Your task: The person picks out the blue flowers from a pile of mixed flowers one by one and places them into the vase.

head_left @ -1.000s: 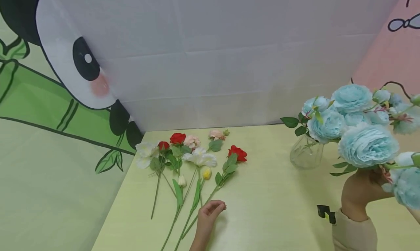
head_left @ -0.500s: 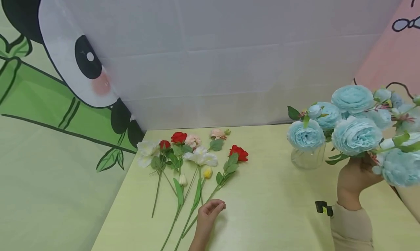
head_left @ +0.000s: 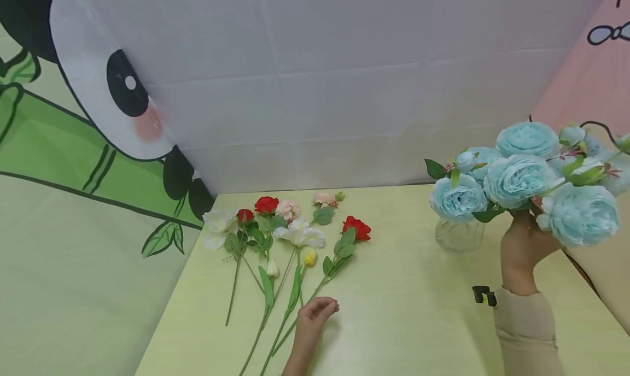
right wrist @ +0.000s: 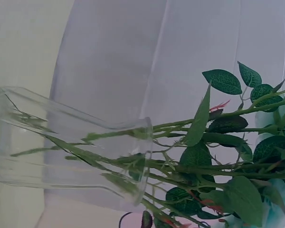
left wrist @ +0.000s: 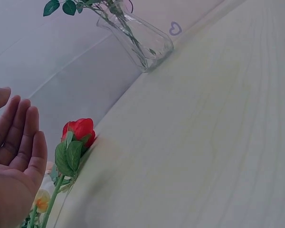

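At the right of the head view, my right hand (head_left: 526, 250) is raised under a bunch of light blue flowers (head_left: 521, 180). It holds them just below the blooms, though petals hide the fingertips. Their green stems (right wrist: 180, 164) run down into a clear glass vase (right wrist: 71, 147) in the right wrist view; that hand is out of sight there. My left hand (head_left: 315, 316) hovers or rests by loose flower stems, its fingers relaxed and nothing in them. A red rose (left wrist: 80, 131) lies beyond that hand in the left wrist view.
Cut flowers lie on the pale table (head_left: 403, 310): two more red roses, white blooms (head_left: 299, 234), a yellow tulip (head_left: 310, 258) and pink blossoms (head_left: 287, 211). A printed cloth (head_left: 320, 92) hangs behind the table's far edge. A black clip (head_left: 484, 295) sits beside the right sleeve.
My right hand has moved up and slightly left, and the nearer blue blooms have risen along with it, with one now leaning over the vase's mouth. The left hand has stayed in place.
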`<state>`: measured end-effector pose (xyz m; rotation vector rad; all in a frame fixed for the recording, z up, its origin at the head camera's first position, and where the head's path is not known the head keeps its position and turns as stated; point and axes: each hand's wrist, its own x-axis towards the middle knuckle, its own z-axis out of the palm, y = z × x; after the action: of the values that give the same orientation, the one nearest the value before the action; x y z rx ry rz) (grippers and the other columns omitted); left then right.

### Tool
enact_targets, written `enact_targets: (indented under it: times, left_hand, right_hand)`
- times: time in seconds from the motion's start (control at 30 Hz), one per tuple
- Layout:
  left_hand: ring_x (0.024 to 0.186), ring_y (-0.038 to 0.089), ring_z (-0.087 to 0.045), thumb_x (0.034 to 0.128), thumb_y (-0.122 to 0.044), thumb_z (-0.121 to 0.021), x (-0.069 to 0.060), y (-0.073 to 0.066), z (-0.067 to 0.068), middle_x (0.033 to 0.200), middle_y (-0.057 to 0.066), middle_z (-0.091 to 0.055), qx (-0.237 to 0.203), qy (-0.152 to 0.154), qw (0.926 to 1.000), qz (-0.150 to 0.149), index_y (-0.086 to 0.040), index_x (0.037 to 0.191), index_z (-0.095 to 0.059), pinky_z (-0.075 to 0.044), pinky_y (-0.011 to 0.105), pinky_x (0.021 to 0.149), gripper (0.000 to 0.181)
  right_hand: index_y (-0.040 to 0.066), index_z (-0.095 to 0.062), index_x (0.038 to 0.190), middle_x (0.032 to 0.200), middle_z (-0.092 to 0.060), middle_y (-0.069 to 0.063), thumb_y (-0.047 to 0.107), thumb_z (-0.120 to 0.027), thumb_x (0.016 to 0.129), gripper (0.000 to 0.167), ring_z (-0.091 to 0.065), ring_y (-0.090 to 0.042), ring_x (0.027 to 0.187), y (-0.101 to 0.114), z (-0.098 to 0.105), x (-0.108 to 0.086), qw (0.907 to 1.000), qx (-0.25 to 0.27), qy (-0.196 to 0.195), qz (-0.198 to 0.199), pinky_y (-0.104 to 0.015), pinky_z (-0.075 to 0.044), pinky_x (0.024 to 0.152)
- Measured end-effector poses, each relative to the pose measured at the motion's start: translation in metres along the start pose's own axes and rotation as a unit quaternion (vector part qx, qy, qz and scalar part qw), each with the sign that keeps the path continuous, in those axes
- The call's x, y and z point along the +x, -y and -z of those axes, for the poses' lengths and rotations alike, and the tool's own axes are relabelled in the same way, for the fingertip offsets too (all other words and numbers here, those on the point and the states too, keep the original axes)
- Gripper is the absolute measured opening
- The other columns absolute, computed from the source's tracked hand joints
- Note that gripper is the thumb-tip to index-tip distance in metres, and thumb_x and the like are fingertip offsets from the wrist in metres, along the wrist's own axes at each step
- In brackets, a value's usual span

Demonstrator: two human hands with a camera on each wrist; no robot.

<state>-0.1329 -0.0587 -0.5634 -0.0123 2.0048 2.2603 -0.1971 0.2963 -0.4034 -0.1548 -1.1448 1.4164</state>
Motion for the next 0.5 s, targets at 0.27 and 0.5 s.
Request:
enact_targets:
  times: [0.27,0.5]
  left_hand:
    - [0.080,0.006,-0.064,0.0853,-0.014,-0.064,-0.0028,0.0017,-0.0007,0.083,-0.007,-0.067,-0.010,0.002,0.9999,0.009,0.014,0.101,-0.058,-0.051,0.021,0.080,0.032]
    - [0.081,0.006,-0.065,0.0850,-0.015,-0.065,-0.0054,0.0051,-0.0013,0.083,-0.007,-0.067,-0.008,0.008,0.9999,0.008,0.013,0.100,-0.059,-0.052,0.025,0.082,0.032]
  right_hand:
    - [0.004,-0.062,0.107,0.095,-0.057,0.021,0.001,-0.050,0.087,0.024,-0.054,0.000,0.091,-0.0017,-0.0020,-0.0020,0.9896,-0.143,0.013,0.013,-0.014,-0.041,0.076]
    - [0.006,-0.061,0.108,0.092,-0.055,0.021,-0.004,-0.046,0.086,0.028,-0.053,0.005,0.083,-0.0007,0.0032,-0.0048,0.9909,-0.133,0.018,-0.011,-0.014,-0.041,0.077]
